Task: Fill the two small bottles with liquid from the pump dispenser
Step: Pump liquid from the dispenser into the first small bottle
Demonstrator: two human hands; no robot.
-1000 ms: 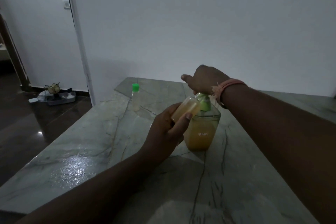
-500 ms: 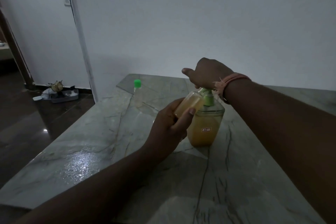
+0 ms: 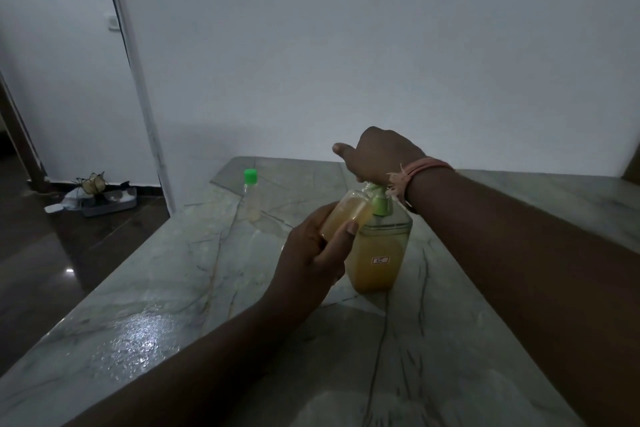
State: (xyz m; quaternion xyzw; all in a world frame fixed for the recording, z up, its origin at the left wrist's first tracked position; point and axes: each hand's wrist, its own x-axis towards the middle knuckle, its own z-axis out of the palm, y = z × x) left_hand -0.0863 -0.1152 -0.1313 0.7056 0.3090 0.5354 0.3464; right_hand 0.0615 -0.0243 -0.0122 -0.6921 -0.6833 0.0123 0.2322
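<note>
A pump dispenser [image 3: 379, 255] with orange liquid and a green pump stands on the marble table [image 3: 166, 288]. My right hand [image 3: 375, 156] rests on top of the pump head, thumb sticking out left. My left hand [image 3: 311, 260] grips a small bottle [image 3: 346, 215], tilted, its mouth up against the pump spout; it holds orange liquid. A second small bottle [image 3: 251, 196] with a green cap stands upright farther back on the table, looking nearly empty.
The table's left edge drops to a dark glossy floor [image 3: 52, 260]. A tray with clutter [image 3: 104, 199] lies on the floor by the white wall. A white wall rises right behind the table.
Both hands keep their hold on the small bottle and the pump. My right hand on the pump head sits slightly higher than half a second ago; the camera shifted a little.
</note>
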